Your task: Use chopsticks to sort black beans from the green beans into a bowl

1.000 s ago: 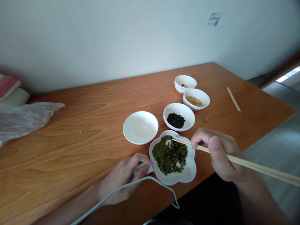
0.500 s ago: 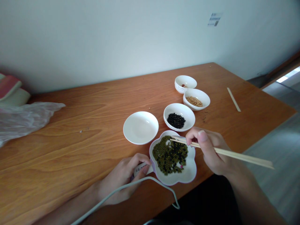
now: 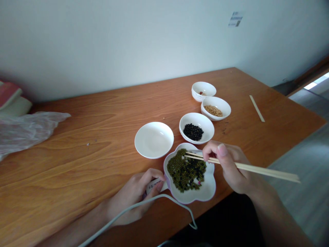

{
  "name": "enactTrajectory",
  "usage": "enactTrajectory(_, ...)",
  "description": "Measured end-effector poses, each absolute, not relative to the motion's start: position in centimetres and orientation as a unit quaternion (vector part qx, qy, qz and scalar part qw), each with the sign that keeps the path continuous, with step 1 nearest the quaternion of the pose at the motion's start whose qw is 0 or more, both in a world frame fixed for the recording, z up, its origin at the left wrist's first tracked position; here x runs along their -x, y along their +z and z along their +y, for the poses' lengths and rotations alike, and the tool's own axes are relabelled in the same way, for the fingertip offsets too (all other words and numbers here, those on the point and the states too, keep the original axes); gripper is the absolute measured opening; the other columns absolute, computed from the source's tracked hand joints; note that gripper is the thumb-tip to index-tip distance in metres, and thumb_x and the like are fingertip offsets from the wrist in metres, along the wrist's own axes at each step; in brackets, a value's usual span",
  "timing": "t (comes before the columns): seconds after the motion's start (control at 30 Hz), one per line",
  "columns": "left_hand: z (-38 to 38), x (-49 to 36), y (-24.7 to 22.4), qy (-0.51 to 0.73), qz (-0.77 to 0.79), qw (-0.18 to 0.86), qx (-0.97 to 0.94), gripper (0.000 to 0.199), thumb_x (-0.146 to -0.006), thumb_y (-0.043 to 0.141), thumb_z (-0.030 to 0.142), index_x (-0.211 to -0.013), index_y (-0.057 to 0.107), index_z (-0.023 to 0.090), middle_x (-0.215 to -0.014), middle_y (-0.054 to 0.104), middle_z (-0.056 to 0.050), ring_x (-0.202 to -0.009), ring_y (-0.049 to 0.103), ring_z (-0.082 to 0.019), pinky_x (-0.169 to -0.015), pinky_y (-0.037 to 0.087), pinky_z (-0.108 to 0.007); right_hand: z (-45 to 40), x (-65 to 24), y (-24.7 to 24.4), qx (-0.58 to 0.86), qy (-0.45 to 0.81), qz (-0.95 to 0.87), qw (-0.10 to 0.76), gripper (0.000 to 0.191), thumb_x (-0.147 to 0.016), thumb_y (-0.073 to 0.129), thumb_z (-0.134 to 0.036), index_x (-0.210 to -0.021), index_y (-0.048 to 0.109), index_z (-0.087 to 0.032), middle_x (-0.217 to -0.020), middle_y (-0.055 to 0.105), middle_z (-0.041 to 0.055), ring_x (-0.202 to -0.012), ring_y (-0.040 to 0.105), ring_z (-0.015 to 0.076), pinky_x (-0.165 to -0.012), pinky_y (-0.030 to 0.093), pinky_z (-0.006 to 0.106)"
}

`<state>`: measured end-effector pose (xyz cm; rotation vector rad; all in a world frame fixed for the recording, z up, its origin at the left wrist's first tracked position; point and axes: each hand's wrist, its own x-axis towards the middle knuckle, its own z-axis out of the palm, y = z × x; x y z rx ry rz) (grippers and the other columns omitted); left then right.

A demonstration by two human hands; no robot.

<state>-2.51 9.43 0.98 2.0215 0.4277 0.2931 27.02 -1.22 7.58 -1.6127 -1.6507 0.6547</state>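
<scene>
My left hand is closed round the short handle of a white flower-shaped dish with a purplish rim. Green beans mixed with black ones lie in the dish, along with a small white-and-pink bit. In my right hand is a pair of wooden chopsticks, their tips parted slightly among the beans at the dish's far side. Just beyond the dish stand a white bowl with nothing in it and a white bowl of black beans.
Farther back are a bowl of tan beans and a bowl with a few small bits. A single wooden stick lies at the right. A clear plastic bag rests at the left; a pale cord crosses over my left hand.
The chopstick tips have spread slightly apart and shifted a little left among the beans. The white patch near them looks smaller. My left hand and the dish stay in place.
</scene>
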Motion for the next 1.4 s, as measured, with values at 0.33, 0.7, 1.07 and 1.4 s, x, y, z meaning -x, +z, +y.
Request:
enactTrajectory(0.33,9.4,2.6,0.9,0.124,0.179,0.491,-0.844,0.016,-0.110,0.044,0.025,-0.123,0.052,0.026,-0.102,0.073,-0.003,-0.075,0.068,-0.012,-0.068,0.057,-0.023,-1.3,-26.9,7.8,0.637,0.262,-0.631,0.358,0.050,-0.114,0.027,-0.046,-0.084,0.058,-0.022,-0.077,0.060,0.0005,-0.072,0.057,0.0158,-0.068,0.040,0.031)
enactTrajectory(0.7,9.4,2.6,0.9,0.127,0.175,0.490,-0.845,0.016,-0.110,0.044,0.023,-0.124,0.050,0.028,-0.104,0.072,-0.002,-0.081,0.071,-0.012,-0.071,0.058,-0.024,-1.3,-27.1,7.0,0.639,0.249,-0.623,0.377,0.049,-0.115,0.028,-0.044,-0.084,0.059,-0.023,-0.077,0.062,0.0001,-0.074,0.058,0.0156,-0.070,0.041,0.031)
enactTrajectory(1.07,9.4,2.4,1.2,0.133,0.169,0.488,-0.846,0.015,-0.110,0.044,0.023,-0.123,0.050,0.026,-0.097,0.073,-0.001,-0.075,0.068,-0.011,-0.065,0.055,-0.022,-1.8,-27.5,7.9,0.605,0.164,-0.586,0.513,0.065,-0.111,0.021,-0.059,-0.080,0.068,-0.025,-0.075,0.063,0.0031,-0.070,0.057,0.0196,-0.069,0.038,0.037)
enactTrajectory(1.4,9.4,2.6,0.9,0.124,0.172,0.500,-0.840,0.015,-0.110,0.044,0.022,-0.124,0.049,0.028,-0.099,0.072,0.000,-0.074,0.065,-0.011,-0.066,0.054,-0.023,-1.9,-28.4,7.8,0.632,0.131,-0.562,0.517,0.065,-0.109,0.022,-0.064,-0.081,0.067,-0.026,-0.079,0.064,0.0052,-0.074,0.057,0.0226,-0.070,0.037,0.039)
